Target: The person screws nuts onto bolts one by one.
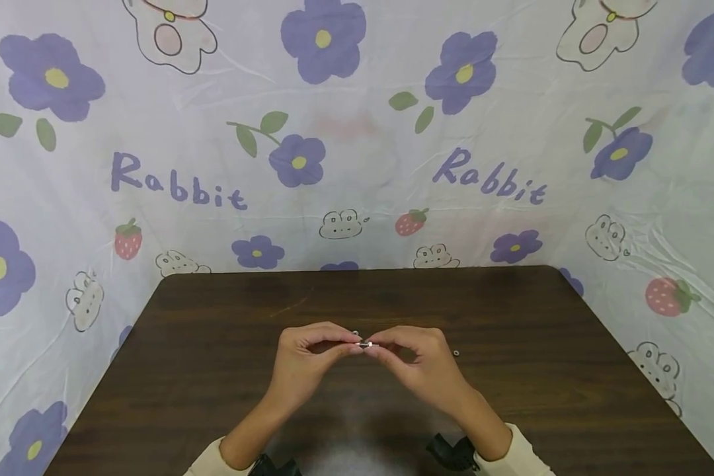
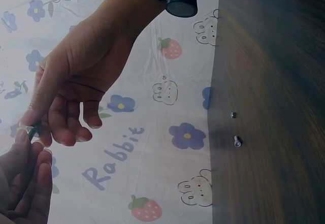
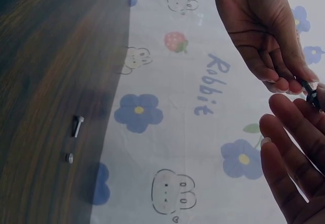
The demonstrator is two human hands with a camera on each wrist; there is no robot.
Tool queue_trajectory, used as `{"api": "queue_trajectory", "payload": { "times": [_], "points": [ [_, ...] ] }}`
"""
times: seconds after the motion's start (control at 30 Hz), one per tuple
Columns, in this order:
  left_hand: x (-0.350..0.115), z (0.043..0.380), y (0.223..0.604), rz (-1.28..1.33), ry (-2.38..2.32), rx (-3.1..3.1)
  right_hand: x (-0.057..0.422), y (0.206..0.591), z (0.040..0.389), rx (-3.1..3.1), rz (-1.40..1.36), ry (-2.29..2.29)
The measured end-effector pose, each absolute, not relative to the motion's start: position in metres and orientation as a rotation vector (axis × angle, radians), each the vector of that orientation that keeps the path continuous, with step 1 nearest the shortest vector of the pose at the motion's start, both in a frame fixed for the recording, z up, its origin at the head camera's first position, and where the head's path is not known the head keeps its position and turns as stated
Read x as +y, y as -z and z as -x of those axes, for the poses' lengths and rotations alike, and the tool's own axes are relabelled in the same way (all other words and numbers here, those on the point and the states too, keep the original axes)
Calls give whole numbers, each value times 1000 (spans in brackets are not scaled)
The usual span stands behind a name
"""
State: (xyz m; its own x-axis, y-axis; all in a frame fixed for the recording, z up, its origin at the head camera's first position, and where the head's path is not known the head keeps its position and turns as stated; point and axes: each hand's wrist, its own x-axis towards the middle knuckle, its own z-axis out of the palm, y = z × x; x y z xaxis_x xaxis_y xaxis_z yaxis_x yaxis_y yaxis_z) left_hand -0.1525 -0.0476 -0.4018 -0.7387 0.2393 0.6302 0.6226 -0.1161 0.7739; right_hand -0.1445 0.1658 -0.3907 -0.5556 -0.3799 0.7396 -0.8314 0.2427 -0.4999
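Observation:
Between the fingertips of both hands is a small shiny metal bolt (image 1: 365, 344), held above the table. My left hand (image 1: 306, 357) pinches one end with thumb and forefinger. From the other side, my right hand (image 1: 425, 363) pinches it the same way. A wider part of the bolt (image 3: 313, 99) shows dark beside the right fingers in the right wrist view; I cannot tell whether it is the head or a nut. The fingertips hide most of the bolt (image 2: 32, 131) in the left wrist view.
On the dark wooden table (image 1: 512, 311) lie a loose screw (image 3: 77, 126) and a small nut (image 3: 69, 158). A small metal ring-like piece (image 1: 456, 353) sits right of the right hand. Patterned cloth (image 1: 357, 185) hangs behind and beside the table.

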Motion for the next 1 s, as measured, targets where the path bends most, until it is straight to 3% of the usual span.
{"api": "queue_trajectory", "payload": {
  "times": [1.0],
  "points": [
    [-50, 152, 402, 959, 1935, -1863, 164, 393, 147, -1981, -1131, -1238]
  ]
}}
